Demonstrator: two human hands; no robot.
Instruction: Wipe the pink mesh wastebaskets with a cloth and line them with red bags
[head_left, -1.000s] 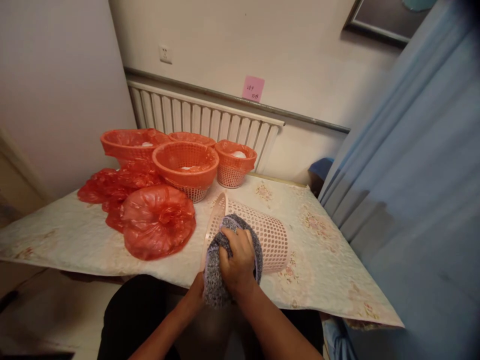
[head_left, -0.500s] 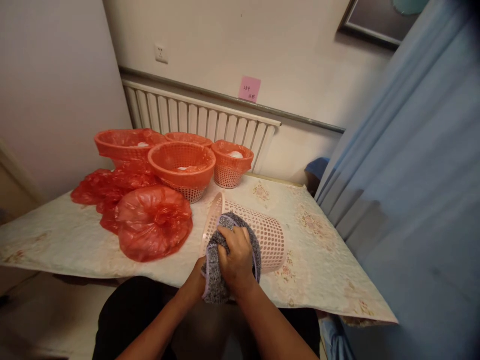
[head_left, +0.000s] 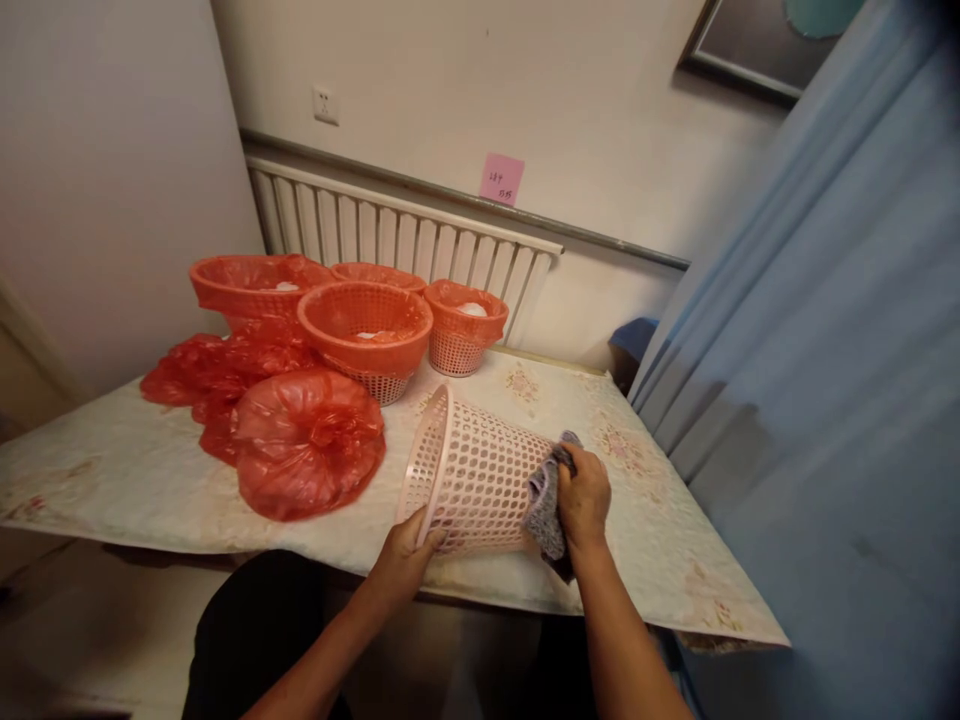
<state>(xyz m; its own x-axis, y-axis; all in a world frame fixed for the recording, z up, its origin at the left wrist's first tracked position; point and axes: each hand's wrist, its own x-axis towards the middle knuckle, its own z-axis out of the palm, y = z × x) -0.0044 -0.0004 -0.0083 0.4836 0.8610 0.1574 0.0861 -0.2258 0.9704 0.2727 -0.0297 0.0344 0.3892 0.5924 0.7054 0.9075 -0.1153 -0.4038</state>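
Note:
A pale pink perforated basket [head_left: 487, 470] lies on its side on the flowered tablecloth, its open rim facing left. The near part of that rim is gripped by my left hand [head_left: 406, 555], thumb on the outer wall. My right hand [head_left: 586, 495] is closed on a grey cloth [head_left: 547, 505] with a lilac edge, which rests against the basket's base end at the right. The fingertips of my right hand are partly hidden by the cloth.
Left of the basket lie a puffed red plastic bag [head_left: 307, 445] and crumpled red bags [head_left: 217, 375]. Behind stand several red-lined baskets, one in front [head_left: 365, 330]. A radiator [head_left: 390, 225] is at the wall; a blue curtain [head_left: 810, 350] hangs at right.
My right hand has moved right with the cloth, from the basket's rim end to its base end. The left hand, earlier partly behind the cloth, now shows on the rim.

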